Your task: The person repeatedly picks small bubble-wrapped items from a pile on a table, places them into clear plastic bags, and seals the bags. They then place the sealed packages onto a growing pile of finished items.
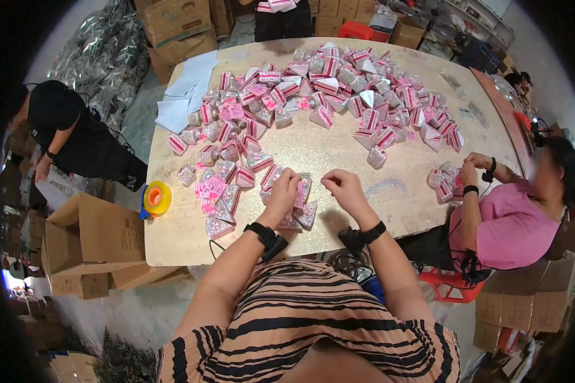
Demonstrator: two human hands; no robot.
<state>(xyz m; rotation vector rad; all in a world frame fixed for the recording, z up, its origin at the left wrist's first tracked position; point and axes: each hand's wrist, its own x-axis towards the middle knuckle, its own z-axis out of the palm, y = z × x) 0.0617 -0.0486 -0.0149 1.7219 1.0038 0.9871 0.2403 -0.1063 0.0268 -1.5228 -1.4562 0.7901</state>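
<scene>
My left hand [284, 191] rests on a small pyramid-shaped packet [302, 190], pink and clear, at the near edge of the pale table [326, 153], fingers curled over it. My right hand [344, 186] hovers just to its right with fingers pinched together; whether anything small sits between them I cannot tell. More pyramid packets [306, 214] lie under and around my left hand. Both wrists wear black bands with cables.
Several pink-and-clear packets [338, 83] cover the far half of the table. A yellow tape dispenser [156, 198] sits at the left edge. A person in pink [511, 223] works at the right with a small packet pile [446, 182]. Cardboard boxes [89, 249] stand left.
</scene>
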